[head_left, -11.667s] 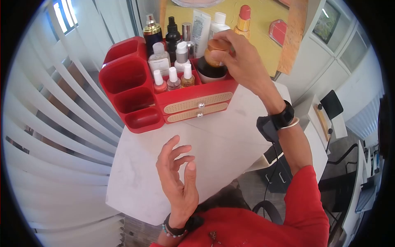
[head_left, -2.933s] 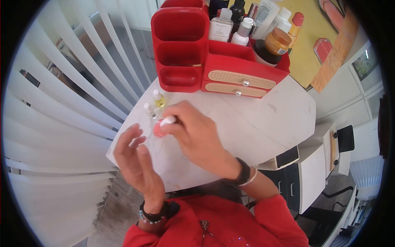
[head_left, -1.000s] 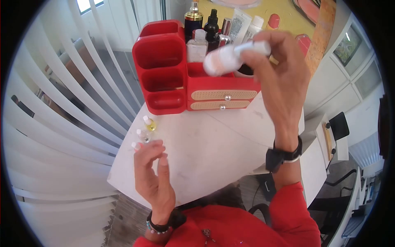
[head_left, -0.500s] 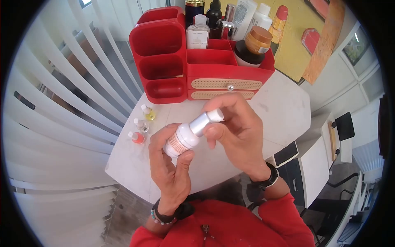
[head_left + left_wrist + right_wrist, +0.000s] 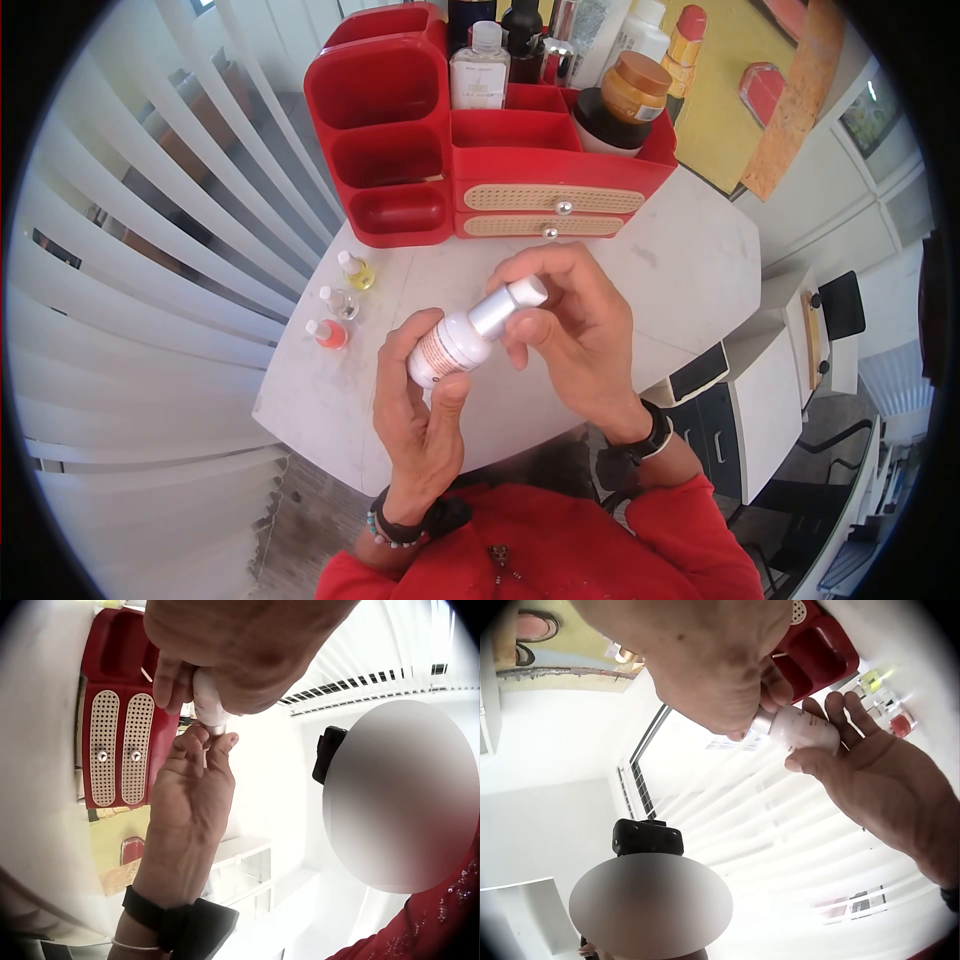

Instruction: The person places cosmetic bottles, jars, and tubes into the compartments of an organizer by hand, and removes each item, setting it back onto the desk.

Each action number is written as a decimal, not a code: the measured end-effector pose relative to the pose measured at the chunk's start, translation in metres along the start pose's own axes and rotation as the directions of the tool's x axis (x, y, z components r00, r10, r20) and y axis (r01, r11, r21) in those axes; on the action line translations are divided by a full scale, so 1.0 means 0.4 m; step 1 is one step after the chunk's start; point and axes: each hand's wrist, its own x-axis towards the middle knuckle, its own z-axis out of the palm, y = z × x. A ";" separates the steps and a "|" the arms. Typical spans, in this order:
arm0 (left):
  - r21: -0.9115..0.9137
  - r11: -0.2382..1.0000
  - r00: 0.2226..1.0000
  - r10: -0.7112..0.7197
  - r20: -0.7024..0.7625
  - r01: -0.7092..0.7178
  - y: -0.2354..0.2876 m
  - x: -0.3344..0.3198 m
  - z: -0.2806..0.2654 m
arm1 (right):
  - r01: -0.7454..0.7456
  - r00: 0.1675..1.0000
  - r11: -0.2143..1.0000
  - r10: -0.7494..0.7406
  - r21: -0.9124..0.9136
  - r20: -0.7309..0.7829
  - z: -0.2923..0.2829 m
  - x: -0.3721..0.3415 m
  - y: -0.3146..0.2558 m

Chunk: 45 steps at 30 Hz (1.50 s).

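A white bottle (image 5: 447, 350) with orange print, a silver collar and a white top is held tilted above the table, between both hands. My left hand (image 5: 420, 430) grips its lower body, thumb on the near side and fingers behind. With thumb and fingers, my right hand (image 5: 580, 345) pinches the silver collar (image 5: 492, 312) just below the white top. In the right wrist view the bottle (image 5: 802, 731) spans from the left hand's fingers to the right hand. Three small nail polish bottles stand in a row on the left: yellow (image 5: 358, 272), clear (image 5: 341, 303) and coral (image 5: 328, 335).
Behind the hands stands a red organizer (image 5: 390, 150) with two woven-front drawers. It holds a clear bottle (image 5: 478, 78), an amber jar (image 5: 636, 88) on a black-lidded jar (image 5: 608, 125), and other bottles at the back. White blinds (image 5: 150, 350) hang beside the marble-look table (image 5: 690, 250).
The three nail polishes went from the organizer to the table's left side. My right hand lifted the white bottle out and brought it to my left hand, which took hold of it.
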 end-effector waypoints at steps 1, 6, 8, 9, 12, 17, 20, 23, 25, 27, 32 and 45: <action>0.026 1.000 1.000 0.002 -0.004 -0.002 0.000 0.000 0.000 | -0.002 1.000 1.000 0.002 0.001 0.000 -0.001 0.000 0.003; -0.074 0.997 0.999 -0.036 0.006 0.036 0.009 0.010 0.007 | -0.020 1.000 1.000 0.019 0.008 0.004 0.003 0.005 0.014; -0.086 0.996 1.000 -0.020 0.001 0.020 0.005 0.010 0.012 | -0.022 1.000 1.000 0.023 -0.011 0.008 0.000 0.003 0.010; -0.087 0.996 1.000 -0.021 0.000 0.021 0.006 0.010 0.011 | -0.025 1.000 0.999 0.025 -0.033 0.011 0.000 0.004 0.010; -0.110 0.992 0.998 -0.060 0.008 0.060 0.007 0.013 0.004 | -0.048 0.999 0.997 0.049 -0.052 0.012 0.004 0.010 0.011; -0.176 0.980 0.995 -0.094 0.030 0.098 0.002 0.021 -0.013 | -0.050 0.998 0.994 0.053 -0.093 0.026 0.022 0.026 0.009; -0.069 0.992 0.994 -0.106 -0.037 0.103 -0.003 0.021 -0.023 | -0.030 0.999 0.985 0.035 -0.171 0.026 0.039 0.041 0.004; 0.078 0.997 0.985 0.041 -0.169 -0.028 -0.015 0.032 -0.028 | 0.035 0.999 0.950 -0.028 -0.311 0.025 0.063 0.066 0.007; 0.080 0.996 0.978 0.059 -0.202 -0.043 -0.020 0.030 -0.046 | 0.069 0.998 0.920 -0.061 -0.387 0.031 0.076 0.091 0.022; 0.085 0.995 0.969 0.077 -0.235 -0.058 -0.020 0.027 -0.063 | 0.238 0.971 0.788 -0.206 -0.568 0.120 0.083 0.121 0.062; 0.038 0.997 0.980 0.070 -0.184 -0.064 -0.014 0.012 -0.087 | 0.344 0.938 0.641 -0.210 -0.686 0.274 0.104 0.180 0.124; 0.004 0.999 0.987 0.044 -0.156 -0.044 -0.013 0.011 -0.102 | 0.346 0.935 0.554 -0.139 -0.758 0.326 0.136 0.225 0.197</action>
